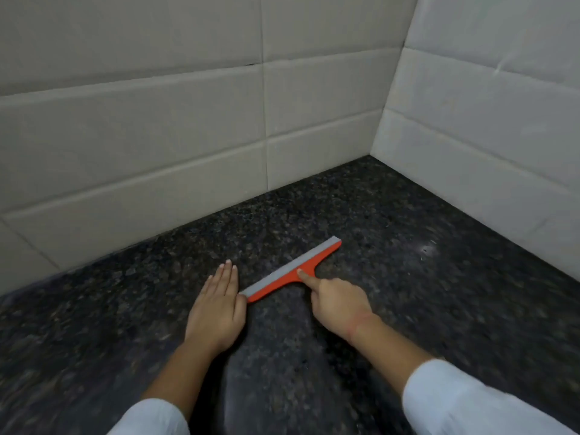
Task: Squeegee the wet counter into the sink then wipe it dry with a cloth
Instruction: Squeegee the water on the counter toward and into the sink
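An orange squeegee [292,270] with a grey rubber blade lies across the dark speckled granite counter [408,262], its blade facing the back wall. My right hand [335,302] grips its handle, which is hidden under the hand, with the index finger stretched along the orange head. My left hand [216,309] rests flat on the counter, fingers straight and together, its thumb side touching the blade's left end. No sink or cloth is in view.
White tiled walls [157,152] meet in a corner at the back right, bounding the counter on two sides. A glossy patch [426,248] shines on the counter to the right of the squeegee.
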